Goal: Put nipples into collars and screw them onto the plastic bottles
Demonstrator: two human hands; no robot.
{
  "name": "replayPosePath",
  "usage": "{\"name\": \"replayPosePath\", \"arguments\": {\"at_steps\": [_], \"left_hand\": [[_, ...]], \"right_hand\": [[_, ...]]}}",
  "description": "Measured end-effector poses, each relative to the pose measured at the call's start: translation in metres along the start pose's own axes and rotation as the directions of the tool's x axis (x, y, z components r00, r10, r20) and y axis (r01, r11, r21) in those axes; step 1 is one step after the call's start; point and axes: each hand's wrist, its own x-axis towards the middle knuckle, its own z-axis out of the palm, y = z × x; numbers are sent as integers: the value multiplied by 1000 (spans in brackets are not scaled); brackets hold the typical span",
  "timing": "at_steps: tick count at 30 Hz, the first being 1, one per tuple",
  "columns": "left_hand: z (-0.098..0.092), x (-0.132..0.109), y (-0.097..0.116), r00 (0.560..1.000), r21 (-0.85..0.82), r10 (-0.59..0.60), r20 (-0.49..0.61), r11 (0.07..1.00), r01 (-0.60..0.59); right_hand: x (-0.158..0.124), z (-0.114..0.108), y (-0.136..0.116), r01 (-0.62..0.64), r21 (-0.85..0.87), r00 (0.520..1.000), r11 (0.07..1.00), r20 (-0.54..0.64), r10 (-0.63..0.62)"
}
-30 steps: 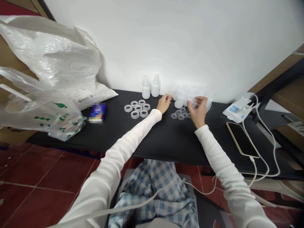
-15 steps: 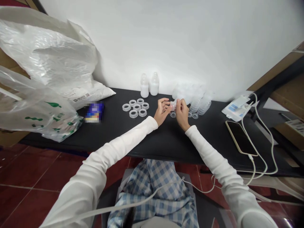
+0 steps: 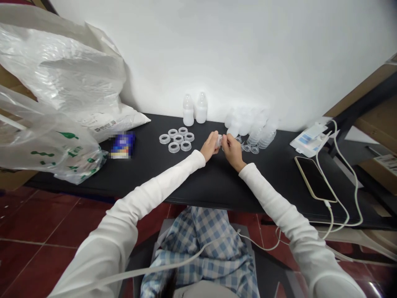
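— What fills the view?

— A black table (image 3: 149, 180) against a white wall (image 3: 235, 54), with red floor tiles (image 3: 40, 265) below it and a blue-checked cloth (image 3: 198, 252) across the lap.

— What's at the far left?

— A crumpled clear plastic bag (image 3: 46, 151) cut off by the frame, in front of a white sack (image 3: 125, 118). The bag's green print and the sack's small label can't be read, and a blue packet (image 3: 123, 145) is blurred out.

— And on the right?

— A gold-edged phone (image 3: 314, 179) lies on the table with a white cable (image 3: 347, 194) running from it, beside a white flat packet (image 3: 309, 140).

— And the middle?

— Two upright white baby bottles (image 3: 194, 109), a cluster of clear rings (image 3: 174, 138), and stacked clear cups (image 3: 260, 135) that fade into the wall behind them.

— What about the hands?

— The left hand (image 3: 211, 145) and right hand (image 3: 232, 152) are both closed in a pinch on a small clear plastic piece (image 3: 219, 140), held between the rings and the cups. The fingers hide most of it, so its exact shape can't be made out.
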Motion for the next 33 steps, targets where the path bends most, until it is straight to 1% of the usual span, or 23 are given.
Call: {"name": "replayPosePath", "arguments": {"at_steps": [2,3,6,8,10,11,12,13,14,15,16,18,20,21,22,23,24,25,27,28,30,33], "left_hand": [[1,-1,9,992,-23,-116,55,993,117],[1,-2,14,979,-24,-185,84,982,188],[-4,-2,27,915,4,-371,160,927,375],[-13,2,32,861,51,-472,190,881,471],[-27,8,36,802,105,-567,188,823,558],[-35,11,38,778,125,-603,176,797,590],[-43,13,40,771,135,-618,157,786,603],[-50,15,42,784,137,-606,135,795,591],[-57,15,44,817,123,-564,124,825,551],[-63,15,45,858,104,-502,106,864,493],[-68,13,46,898,90,-432,82,901,425],[-73,10,43,958,98,-284,23,955,281],[-77,7,38,990,184,-139,-9,973,139],[-78,5,34,998,261,-63,-2,963,61],[-79,3,30,1000,355,15,25,935,-22],[-80,1,27,994,459,84,72,882,-108],[-82,-1,25,982,563,136,130,805,-186],[-83,-3,23,968,656,163,190,713,-248],[-85,-9,22,948,793,147,284,519,-318],[-85,-12,22,944,840,119,307,432,-328],[-88,-17,22,947,903,62,316,286,-320],[-94,-22,19,958,947,46,285,141,-288]], "right_hand": [[2,-3,3,88,-70,996,994,34,-86],[3,-6,3,134,-110,989,985,73,-127],[8,-14,4,282,-210,943,936,239,-230],[12,-21,3,371,-229,896,900,345,-281],[15,-31,4,423,-227,858,877,413,-307],[16,-38,5,430,-232,852,872,422,-308],[17,-45,7,420,-250,862,872,410,-298],[18,-54,11,402,-276,880,873,380,-285],[20,-63,15,364,-317,910,876,320,-262],[21,-72,20,313,-357,941,880,246,-235],[22,-80,25,264,-381,961,886,181,-209],[24,-94,36,176,-389,984,904,66,-164],[22,-101,44,124,-355,992,927,13,-127],[21,-102,47,110,-330,994,937,14,-112],[18,-102,50,105,-305,994,947,33,-100],[14,-101,51,106,-281,994,954,66,-91],[10,-101,52,112,-261,990,959,111,-86],[6,-100,51,124,-245,983,962,163,-85],[-4,-102,49,158,-237,959,959,269,-92],[-8,-104,48,177,-250,946,952,309,-95],[-17,-110,47,215,-307,926,927,367,-93],[-27,-119,48,284,-425,894,859,442,-77]]}}
